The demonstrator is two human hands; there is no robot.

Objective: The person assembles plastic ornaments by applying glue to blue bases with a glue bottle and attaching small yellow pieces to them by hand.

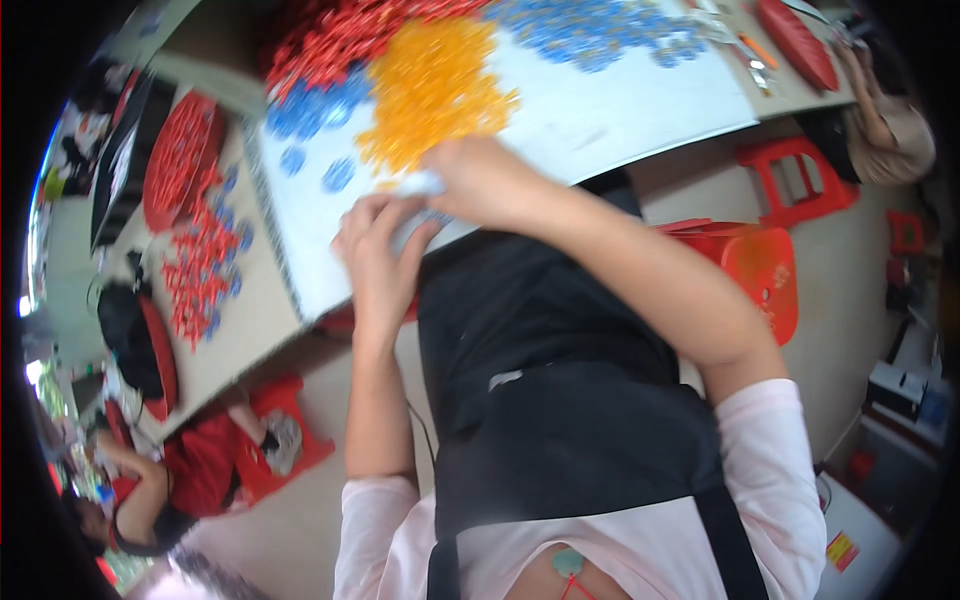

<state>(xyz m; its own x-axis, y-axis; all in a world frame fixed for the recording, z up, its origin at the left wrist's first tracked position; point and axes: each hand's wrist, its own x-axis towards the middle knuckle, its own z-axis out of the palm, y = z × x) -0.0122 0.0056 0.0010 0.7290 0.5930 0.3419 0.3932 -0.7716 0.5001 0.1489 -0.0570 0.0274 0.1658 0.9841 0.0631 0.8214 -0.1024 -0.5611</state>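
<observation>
While both hands meet at the near edge of the white sheet (620, 125) on the table (255, 320), plenty of handling appears to remain. The right hand (470, 182) bends its fingers together just beside the orange pile (432, 85), and the left hand (380, 240) curls below it, thumb toward fingers. Blur hides what lies within either grip, so I cannot tell whether each is closed on a piece; a pale bluish patch shows between the 2 hands.

The loose pieces lie in 3 large heaps: the orange pile in the middle, a red pile (340, 45) behind and left of it, and a blue pile (590, 32) to the right. All 3 look plentiful, which suggests much is left. Nearer the left hand is a smaller cluster of blue discs (318, 103), with 2 single discs (339, 175) apart from it; these might be finished pieces, but nothing confirms it. Farther left, red and blue pieces (195, 280) lie mixed.
</observation>
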